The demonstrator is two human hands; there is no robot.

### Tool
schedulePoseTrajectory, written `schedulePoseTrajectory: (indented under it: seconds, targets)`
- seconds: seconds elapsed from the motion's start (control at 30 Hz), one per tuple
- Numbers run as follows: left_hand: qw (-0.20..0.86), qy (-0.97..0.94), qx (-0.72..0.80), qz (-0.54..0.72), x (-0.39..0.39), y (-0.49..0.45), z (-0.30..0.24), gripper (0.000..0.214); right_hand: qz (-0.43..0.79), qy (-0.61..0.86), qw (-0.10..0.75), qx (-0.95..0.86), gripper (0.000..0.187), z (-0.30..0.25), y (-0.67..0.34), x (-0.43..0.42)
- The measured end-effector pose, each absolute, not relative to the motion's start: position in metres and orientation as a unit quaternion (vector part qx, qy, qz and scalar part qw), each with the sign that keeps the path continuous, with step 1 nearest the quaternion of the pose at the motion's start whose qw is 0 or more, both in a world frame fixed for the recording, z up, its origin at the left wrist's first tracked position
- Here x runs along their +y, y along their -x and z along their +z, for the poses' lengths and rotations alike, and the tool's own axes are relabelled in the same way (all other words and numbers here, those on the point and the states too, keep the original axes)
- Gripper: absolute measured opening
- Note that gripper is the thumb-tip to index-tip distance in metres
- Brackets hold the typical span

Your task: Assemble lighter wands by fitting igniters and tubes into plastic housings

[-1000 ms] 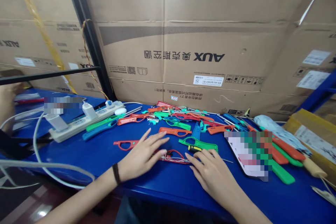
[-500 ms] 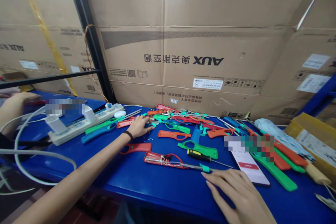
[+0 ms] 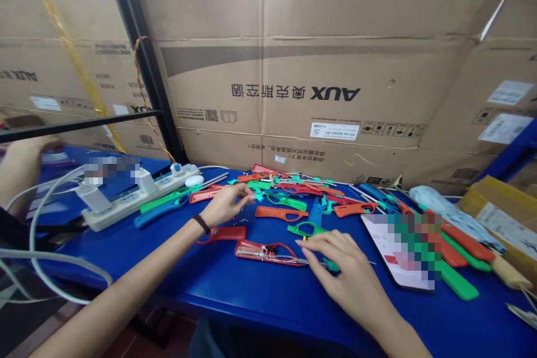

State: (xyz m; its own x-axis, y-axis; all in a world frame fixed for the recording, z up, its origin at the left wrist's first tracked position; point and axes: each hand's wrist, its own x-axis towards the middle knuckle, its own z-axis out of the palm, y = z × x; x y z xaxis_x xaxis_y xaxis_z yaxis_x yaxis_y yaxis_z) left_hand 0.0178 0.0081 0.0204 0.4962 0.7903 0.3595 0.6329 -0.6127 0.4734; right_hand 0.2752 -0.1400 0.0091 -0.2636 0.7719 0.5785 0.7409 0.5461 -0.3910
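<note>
Near the middle of the front edge of the blue bench [image 3: 168,274], we have an uncovered red shell [image 3: 246,248] lying lengthwise, wires inside it and a metal rod [image 3: 298,261] running out to the right. Our right hand [image 3: 346,263] is over that rod, its grip loose and rounded, thumb and forefinger near each other; we cannot tell whether it touches the rod or has hold of anything. A teal clip [image 3: 331,265] shows just below its fingers.

Our left hand [image 3: 226,204] is farther in, beside the heap of coloured parts [image 3: 293,186] along the back edge. Its grip is curled, fingertips drawn in toward the thumb, and we cannot make out whether a small part is pinched there. A red handle [image 3: 230,233] lies between that hand and the shell; an orange half-shell [image 3: 272,213] lies to its right.

Toward the right edge we have a phone [image 3: 384,254], partly blurred, beside a green handle [image 3: 464,286]; toward the left edge, a white power strip [image 3: 121,204].
</note>
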Motion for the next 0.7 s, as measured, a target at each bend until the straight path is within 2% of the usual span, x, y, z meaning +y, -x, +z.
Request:
schedulePoseTrajectory:
  seconds: [0.17,0.37,0.53,0.7]
  targets:
    - [0.169,-0.859,0.371,0.311,-0.012,-0.044,0.021,0.016,0.107,0.463,0.372,-0.797,0.034,0.021,-0.246,-0.083]
    - [0.181,-0.830,0.356,0.388,-0.009,-0.061,0.012,0.023,0.231,0.457,0.428,-0.745,0.008,0.017,-0.228,-0.041]
    - [0.251,-0.800,0.341,0.425,-0.006,-0.059,0.004,0.028,0.379,0.433,0.488,-0.657,0.027,0.000,-0.229,-0.035]
    - [0.290,-0.782,0.330,0.441,-0.006,-0.058,0.001,0.029,0.531,0.398,0.492,-0.564,0.044,-0.010,-0.226,-0.034]
